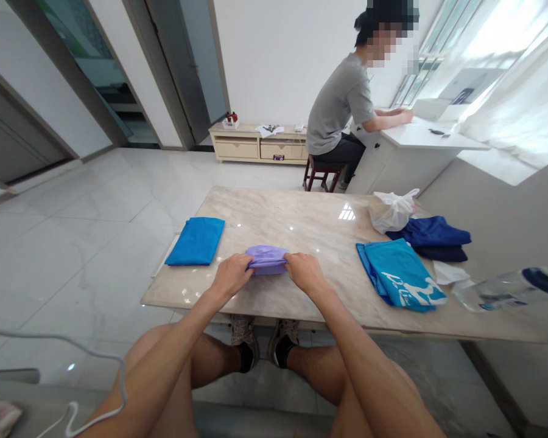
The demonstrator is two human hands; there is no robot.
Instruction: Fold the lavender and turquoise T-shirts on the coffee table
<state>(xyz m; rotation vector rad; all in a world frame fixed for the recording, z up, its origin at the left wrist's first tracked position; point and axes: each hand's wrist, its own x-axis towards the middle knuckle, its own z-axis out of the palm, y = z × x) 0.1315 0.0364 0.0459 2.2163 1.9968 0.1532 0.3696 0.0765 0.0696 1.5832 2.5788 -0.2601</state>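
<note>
A purple cloth (268, 258), folded into a small bundle, is at the middle of the marble-topped table (274, 213). My left hand (232, 272) pinches its left end, and my right hand (305, 272) grips the right end. The fingers of both hands are closed on the fabric, with the fingertips partly hidden by it. To the left of my left hand lies a flat, folded blue cloth (196, 241). Right of my right hand is a folded teal cloth (399, 272) with white lettering and a white figure printed on it.
Dark blue fabric (432, 236), a tied white plastic bag (393, 210) and a clear bottle (497, 292) with a dark cap occupy the table's right end. Beyond, a person (340, 103) sits on a stool at a white desk (432, 135). A grey cable (86, 347) hangs near my left arm.
</note>
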